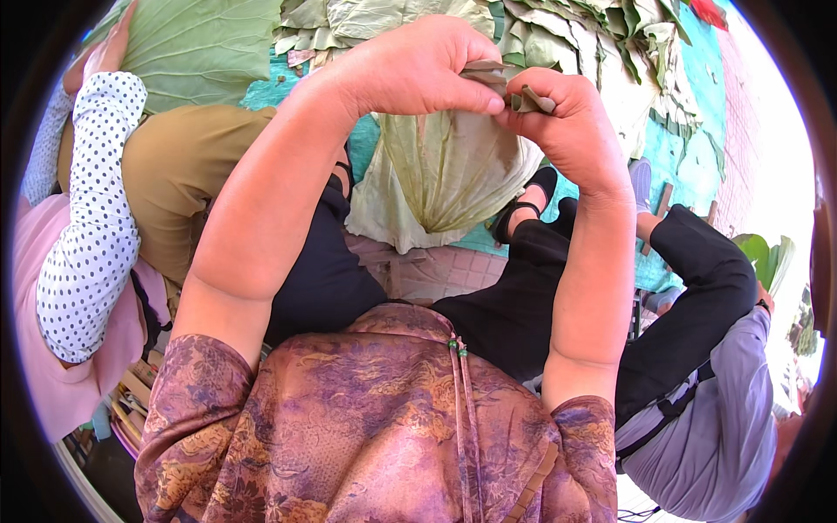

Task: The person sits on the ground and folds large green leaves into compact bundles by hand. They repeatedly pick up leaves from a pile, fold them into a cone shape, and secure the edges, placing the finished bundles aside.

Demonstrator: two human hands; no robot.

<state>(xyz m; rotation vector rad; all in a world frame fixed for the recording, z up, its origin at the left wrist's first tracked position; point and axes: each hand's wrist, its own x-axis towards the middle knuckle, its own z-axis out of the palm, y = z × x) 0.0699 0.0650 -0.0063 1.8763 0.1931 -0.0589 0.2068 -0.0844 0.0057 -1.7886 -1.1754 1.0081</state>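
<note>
A large pale-green leaf (451, 173), likely a lotus leaf, hangs below my hands in front of my knees. Its veins run together to a point near its lower end. My left hand (425, 65) pinches a bunched, folded part of the leaf's rim between thumb and fingers. Close beside it, my right hand (565, 121) grips another rolled bit of the rim, which sticks out past the thumb. The two hands nearly touch. My fingers hide much of the gathered edge.
Stacked dry leaves (575, 39) lie ahead on a teal sheet (696, 196). At left, a person in a polka-dot sleeve (98, 209) reaches to a broad green leaf (203, 52). Another person in a grey top (713, 431) sits close at right. Brick paving (458, 268) shows below.
</note>
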